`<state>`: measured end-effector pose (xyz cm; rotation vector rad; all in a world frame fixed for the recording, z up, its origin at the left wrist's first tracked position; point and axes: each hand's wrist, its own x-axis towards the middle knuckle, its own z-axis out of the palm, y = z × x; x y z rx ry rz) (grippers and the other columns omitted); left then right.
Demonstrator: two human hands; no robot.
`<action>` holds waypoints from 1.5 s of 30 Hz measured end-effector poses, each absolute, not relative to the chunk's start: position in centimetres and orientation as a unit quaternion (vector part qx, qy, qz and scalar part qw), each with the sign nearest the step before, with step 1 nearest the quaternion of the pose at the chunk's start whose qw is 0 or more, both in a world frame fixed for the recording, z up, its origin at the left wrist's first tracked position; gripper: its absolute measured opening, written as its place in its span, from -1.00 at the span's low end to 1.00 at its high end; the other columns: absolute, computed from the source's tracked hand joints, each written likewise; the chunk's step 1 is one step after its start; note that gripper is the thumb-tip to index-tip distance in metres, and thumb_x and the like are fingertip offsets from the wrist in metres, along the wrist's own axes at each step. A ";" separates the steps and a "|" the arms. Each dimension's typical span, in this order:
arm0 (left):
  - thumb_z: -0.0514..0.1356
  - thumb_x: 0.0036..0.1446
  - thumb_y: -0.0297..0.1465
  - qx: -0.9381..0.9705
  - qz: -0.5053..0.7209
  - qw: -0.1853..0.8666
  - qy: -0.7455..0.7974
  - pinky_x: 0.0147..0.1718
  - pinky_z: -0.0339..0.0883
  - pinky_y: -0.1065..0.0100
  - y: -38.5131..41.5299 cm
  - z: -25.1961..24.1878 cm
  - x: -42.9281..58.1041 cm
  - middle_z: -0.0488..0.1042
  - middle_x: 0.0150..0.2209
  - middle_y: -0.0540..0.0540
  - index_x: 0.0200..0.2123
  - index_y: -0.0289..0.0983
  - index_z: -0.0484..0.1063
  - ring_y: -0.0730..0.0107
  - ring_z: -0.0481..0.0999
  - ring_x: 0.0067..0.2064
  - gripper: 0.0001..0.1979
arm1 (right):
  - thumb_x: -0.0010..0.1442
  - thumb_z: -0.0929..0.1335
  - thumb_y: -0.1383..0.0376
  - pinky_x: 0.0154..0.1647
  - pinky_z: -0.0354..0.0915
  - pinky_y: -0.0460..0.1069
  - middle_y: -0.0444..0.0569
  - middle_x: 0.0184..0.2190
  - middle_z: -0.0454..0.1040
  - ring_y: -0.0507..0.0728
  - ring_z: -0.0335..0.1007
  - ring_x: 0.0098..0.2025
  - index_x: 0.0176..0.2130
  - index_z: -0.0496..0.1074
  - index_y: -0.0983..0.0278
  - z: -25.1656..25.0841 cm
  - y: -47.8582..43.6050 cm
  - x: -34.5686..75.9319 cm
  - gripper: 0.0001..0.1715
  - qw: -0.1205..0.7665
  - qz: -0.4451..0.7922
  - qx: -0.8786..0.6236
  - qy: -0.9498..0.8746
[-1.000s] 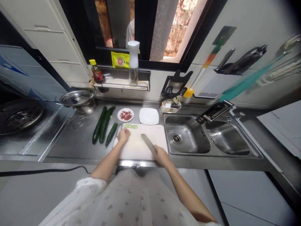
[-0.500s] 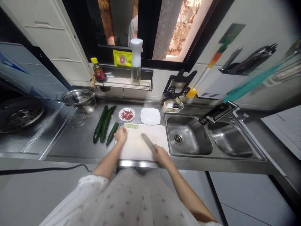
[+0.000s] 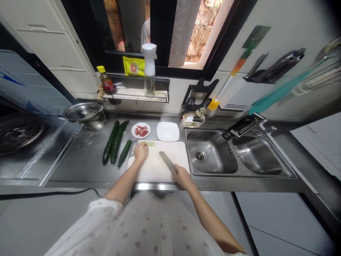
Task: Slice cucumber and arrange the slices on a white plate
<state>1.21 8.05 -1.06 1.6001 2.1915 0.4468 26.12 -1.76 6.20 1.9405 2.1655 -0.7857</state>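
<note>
My right hand [image 3: 182, 176] grips the handle of a kitchen knife [image 3: 167, 161], its blade slanting up and left over the white cutting board [image 3: 160, 167]. At the board's upper left, my left hand [image 3: 141, 152] has its fingers curled together over the row of pale green cucumber slices [image 3: 151, 144]. It covers part of that row, and what its fingertips pinch is hidden. Left of the board lies a shorter cut cucumber [image 3: 124, 153]. Farther left are two whole cucumbers, one long cucumber [image 3: 110, 144] beside another cucumber [image 3: 118, 144].
Behind the board stand a small plate of chopped red pieces [image 3: 141, 131] and a white square plate [image 3: 167, 131]. A double sink [image 3: 213, 153] with a black faucet [image 3: 241, 126] is at the right. A lidded steel pot [image 3: 87, 115] sits back left, below a shelf [image 3: 133, 95] holding bottles.
My left hand has moved right and slightly up, over the cucumber slices it was beside. The right hand and knife stay nearly still over the board. The view has shifted slightly.
</note>
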 end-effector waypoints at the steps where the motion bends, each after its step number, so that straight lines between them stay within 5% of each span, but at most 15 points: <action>1: 0.09 0.18 -0.36 0.592 0.159 0.192 0.766 0.05 0.15 0.14 8.4 -1.1 1.6 0.46 -0.04 -0.18 -0.05 -0.17 0.47 0.08 0.38 0.05 -0.71 | 0.30 0.17 0.36 -0.26 0.07 -0.09 0.02 -0.17 0.50 0.10 0.37 -0.13 -0.03 0.35 0.26 6.2 -1.8 26.2 -0.70 0.061 -0.263 0.645 0.715; 8: 0.06 0.21 -0.36 0.675 0.080 0.162 0.716 0.04 0.17 0.14 10.5 -1.3 3.5 0.41 0.00 -0.23 0.09 -0.19 0.39 0.08 0.38 0.04 -0.62 | 0.29 0.18 0.37 -0.27 0.05 -0.09 0.04 -0.16 0.50 0.09 0.38 -0.15 -0.05 0.37 0.28 5.6 -2.2 26.9 -0.72 0.039 -0.274 0.662 0.697; 18: 0.05 0.21 -0.44 0.685 0.094 0.160 0.705 -0.02 0.19 0.22 11.0 -0.9 3.8 0.48 -0.10 -0.21 -0.12 -0.23 0.46 0.16 0.43 -0.02 -0.76 | 0.31 0.17 0.36 -0.25 0.06 -0.09 0.01 -0.14 0.50 0.09 0.37 -0.10 -0.04 0.36 0.25 5.3 -2.8 27.2 -0.71 0.047 -0.268 0.668 0.692; 31: 0.24 0.06 -0.40 0.551 0.161 0.363 0.734 -0.25 0.28 0.44 5.9 -1.8 2.8 0.59 -0.29 -0.04 -0.26 -0.23 0.54 0.38 0.52 -0.25 -0.85 | 0.33 0.14 0.34 -0.19 0.09 -0.09 0.03 -0.13 0.50 0.10 0.37 -0.08 -0.04 0.34 0.26 5.9 -2.6 26.0 -0.70 0.054 -0.252 0.638 0.726; 45: 0.22 0.05 -0.42 0.551 0.170 0.307 0.757 -0.24 0.26 0.43 4.3 -2.9 2.3 0.56 -0.26 -0.03 -0.16 -0.20 0.49 0.35 0.51 -0.21 -0.76 | 0.30 0.15 0.40 -0.23 0.19 -0.04 0.06 -0.15 0.48 0.14 0.43 -0.14 -0.04 0.30 0.25 5.7 -2.9 24.7 -0.72 0.133 -0.204 0.592 0.768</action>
